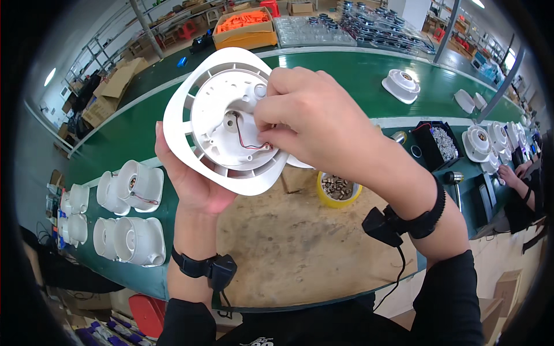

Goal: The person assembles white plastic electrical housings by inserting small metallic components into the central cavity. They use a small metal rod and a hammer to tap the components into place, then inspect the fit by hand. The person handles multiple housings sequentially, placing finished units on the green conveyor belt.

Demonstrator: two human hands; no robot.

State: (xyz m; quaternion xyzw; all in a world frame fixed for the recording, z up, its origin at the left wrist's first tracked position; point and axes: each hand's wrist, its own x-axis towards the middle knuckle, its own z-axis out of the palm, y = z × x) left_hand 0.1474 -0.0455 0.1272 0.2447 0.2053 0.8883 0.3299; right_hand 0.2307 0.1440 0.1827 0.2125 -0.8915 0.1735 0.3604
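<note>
A white plastic fan housing (222, 106) with a slotted rim is tilted up over the work board. Cupped under its left and lower side, my left hand (190, 179) holds it. Inside the round hollow, a thin red and black wire (240, 135) runs from a central post toward the lower right. My right hand (311, 109) reaches in from the right, its fingers closed in a pinch beside the wire's end. What lies between those fingertips is hidden.
A yellow-rimmed tub of small metal parts (339, 190) stands on the brown board (311, 248). White housings (138, 184) stand at left; another (401, 86) sits on the far green bench. A black bin (441, 144) and a co-worker's hand (511, 179) are at right.
</note>
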